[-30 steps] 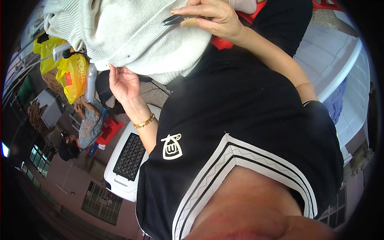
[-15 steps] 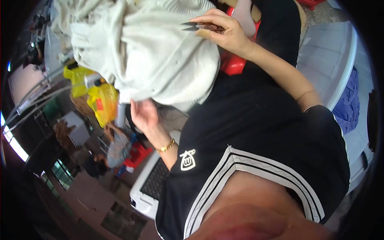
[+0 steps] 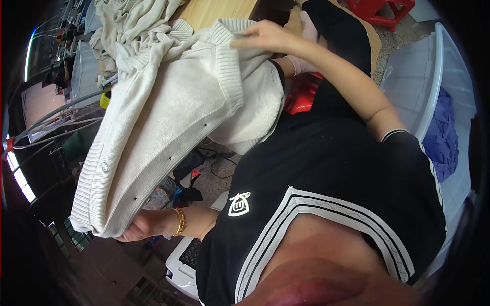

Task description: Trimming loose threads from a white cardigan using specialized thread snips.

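A cream knit cardigan (image 3: 171, 109) hangs stretched across my lap, with ribbed edges and small dark spots along one front band. My left hand (image 3: 139, 225) is closed on its lower corner, holding that end out to the left; some fingertips are hidden by the knit. At the far side, my right hand (image 3: 265, 38) pinches the ribbed border near the top of the cardigan. No snips can be seen in the right hand now; its palm is turned away. More cream knit fabric (image 3: 135, 30) lies bunched at the far left.
A pale wooden tabletop (image 3: 219, 11) is at the far edge. Red plastic stools (image 3: 380, 10) stand far right. A grey-blue plastic tub (image 3: 438, 71) on the right holds purple-blue fabric (image 3: 441, 137). Cables (image 3: 66, 104) run at left; a white plastic case (image 3: 178, 268) sits below.
My left hand went from open beside the cardigan to gripping its corner, pulled left and nearer. The cardigan spread out. My right hand moved slightly left; the dark-tipped snips it held no longer show.
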`<state>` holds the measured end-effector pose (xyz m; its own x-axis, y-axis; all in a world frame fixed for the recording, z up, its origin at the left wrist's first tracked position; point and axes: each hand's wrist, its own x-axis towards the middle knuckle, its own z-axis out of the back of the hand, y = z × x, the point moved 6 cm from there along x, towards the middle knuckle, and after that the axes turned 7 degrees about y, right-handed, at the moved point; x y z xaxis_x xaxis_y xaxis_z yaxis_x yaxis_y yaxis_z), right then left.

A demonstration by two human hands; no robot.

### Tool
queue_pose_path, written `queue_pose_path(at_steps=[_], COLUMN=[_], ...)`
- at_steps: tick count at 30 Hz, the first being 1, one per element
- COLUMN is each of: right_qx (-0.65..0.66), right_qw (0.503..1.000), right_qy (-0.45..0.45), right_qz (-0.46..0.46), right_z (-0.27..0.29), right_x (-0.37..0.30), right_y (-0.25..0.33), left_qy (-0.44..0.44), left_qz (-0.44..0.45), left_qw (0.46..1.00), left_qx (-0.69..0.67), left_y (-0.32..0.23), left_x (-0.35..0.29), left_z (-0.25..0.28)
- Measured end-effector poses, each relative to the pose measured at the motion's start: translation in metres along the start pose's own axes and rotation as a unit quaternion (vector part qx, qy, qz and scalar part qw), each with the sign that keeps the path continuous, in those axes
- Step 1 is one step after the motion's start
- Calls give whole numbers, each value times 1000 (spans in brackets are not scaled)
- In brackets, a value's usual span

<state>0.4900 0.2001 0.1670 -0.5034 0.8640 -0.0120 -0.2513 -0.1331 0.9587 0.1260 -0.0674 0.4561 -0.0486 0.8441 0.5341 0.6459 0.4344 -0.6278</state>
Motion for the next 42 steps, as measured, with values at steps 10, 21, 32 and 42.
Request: queue_pose_path(at_steps=[10,21,32,42], right_qx=[187,154,215,280], right_qw=[975,794,885,892], right_qy=[-25,-40,-279,-354], right_qz=[118,587,304,13], right_z=[-3,108,273,213], right_x=[20,-65,-102,-170], right_y=[85,384,264,-33], left_qy=[-165,268,376,527], left_qz=[35,-65,456,376], left_qw=[895,671,807,758], left_qx=[413,688,-2,83], left_y=[116,224,383,384], left_x=[14,125,71,304], left_z=[52,-105,-185,-184])
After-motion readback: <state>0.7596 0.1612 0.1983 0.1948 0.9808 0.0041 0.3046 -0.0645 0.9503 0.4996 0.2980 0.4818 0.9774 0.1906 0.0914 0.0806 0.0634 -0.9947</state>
